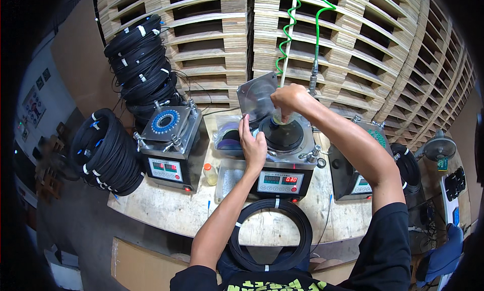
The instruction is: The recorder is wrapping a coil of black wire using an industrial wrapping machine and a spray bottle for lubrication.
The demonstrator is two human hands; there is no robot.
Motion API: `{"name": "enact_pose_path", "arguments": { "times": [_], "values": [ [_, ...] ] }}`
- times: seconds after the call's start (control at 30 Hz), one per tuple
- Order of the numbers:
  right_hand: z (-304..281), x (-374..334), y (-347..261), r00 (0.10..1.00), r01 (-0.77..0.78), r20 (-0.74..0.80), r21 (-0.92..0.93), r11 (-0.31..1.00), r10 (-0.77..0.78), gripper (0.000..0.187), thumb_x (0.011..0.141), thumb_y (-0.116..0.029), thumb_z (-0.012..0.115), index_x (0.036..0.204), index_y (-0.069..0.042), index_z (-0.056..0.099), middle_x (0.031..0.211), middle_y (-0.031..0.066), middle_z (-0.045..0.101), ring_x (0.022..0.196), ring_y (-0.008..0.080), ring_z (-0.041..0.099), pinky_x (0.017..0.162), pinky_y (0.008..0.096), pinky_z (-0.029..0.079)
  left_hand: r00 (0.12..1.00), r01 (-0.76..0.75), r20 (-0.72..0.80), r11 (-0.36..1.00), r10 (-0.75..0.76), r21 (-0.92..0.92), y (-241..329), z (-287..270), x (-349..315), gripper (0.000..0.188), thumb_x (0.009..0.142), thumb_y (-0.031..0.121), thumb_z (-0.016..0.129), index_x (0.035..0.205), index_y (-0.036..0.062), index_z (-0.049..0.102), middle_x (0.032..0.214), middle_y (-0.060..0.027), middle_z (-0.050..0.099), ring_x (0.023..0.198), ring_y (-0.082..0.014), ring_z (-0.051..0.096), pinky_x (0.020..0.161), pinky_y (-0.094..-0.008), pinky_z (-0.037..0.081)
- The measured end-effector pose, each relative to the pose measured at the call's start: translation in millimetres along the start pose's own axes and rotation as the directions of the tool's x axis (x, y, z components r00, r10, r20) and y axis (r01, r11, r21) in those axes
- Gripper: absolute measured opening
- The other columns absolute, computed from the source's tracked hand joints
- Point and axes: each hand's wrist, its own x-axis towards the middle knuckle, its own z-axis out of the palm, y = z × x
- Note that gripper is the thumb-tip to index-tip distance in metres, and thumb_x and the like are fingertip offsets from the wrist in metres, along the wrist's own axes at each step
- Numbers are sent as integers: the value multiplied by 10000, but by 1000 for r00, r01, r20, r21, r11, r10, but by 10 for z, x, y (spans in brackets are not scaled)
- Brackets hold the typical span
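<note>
My right hand (pixel 292 98) is closed around what looks like a small clear bottle (pixel 283 118). A blue part shows at its lower end, just above the round black disc (pixel 285 137) of the middle polishing machine. My left hand (pixel 253 146) is at the machine's left side, fingers stretched upward and thumb apart. Its fingertips are close to the lower edge of a tilted square metal plate (pixel 258 95); whether they touch it, I cannot tell. On the machine's front is a lit control panel (pixel 280 182).
A second machine (pixel 174 150) with a blue ringed fixture stands left, a third (pixel 348 172) right. Black cable coils (pixel 108 155) are piled at the left; one coil (pixel 308 230) lies by my lap. An orange-capped bottle (pixel 210 176) stands near my left forearm. Green air hoses (pixel 317 39) hang behind.
</note>
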Motion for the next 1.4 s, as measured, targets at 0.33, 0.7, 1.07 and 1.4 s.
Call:
{"name": "enact_pose_path", "arguments": {
  "times": [0.33, 0.7, 1.07, 1.4],
  "values": [
    [70, -406, 159, 984, -16, 176, -7, 1000, 17, 525, 650, -340, 897, 1081, -85, 737, 1040, 56, 737, 977, 273, 700, 754, 406, 562, 1000, -17, -24, 1000, 18, 23, -64, 0, 42, 580, 823, 19, 497, 1391, -69, 419, 1440, -271, 411, 1348, -402, 402, 1149, -411, 289],
    [-113, -173, -222, 994, 64, 89, -6, 998, -63, 573, 687, -374, 846, 1177, -112, 707, 1005, 129, 735, 900, 307, 713, 739, 423, 575, 1000, -15, -19, 1000, 16, 8, -63, 6, 13, 591, 822, 26, 513, 1399, -59, 413, 1443, -280, 404, 1357, -393, 396, 1152, -412, 287],
    [1444, -1288, 555, 912, 267, -316, 941, 206, 261, 656, 828, -341, 793, 1352, -37, 541, 1240, 106, 622, 1101, 188, 596, 920, 323, 503, 1000, -9, -20, 999, 10, 33, -61, -5, 38, 569, 827, 61, 517, 1377, -69, 451, 1437, -253, 438, 1372, -381, 386, 1168, -402, 261],
    [3410, -1606, -302, 647, 86, -182, 982, 166, 740, 738, 724, -214, 863, 1339, -19, 504, 1135, 114, 645, 991, 175, 617, 883, 327, 506, 997, 78, 21, 997, -78, -19, -147, -17, 48, 552, 834, 67, 504, 1370, -62, 466, 1429, -240, 453, 1354, -355, 414, 1148, -396, 278]
  ]
}}
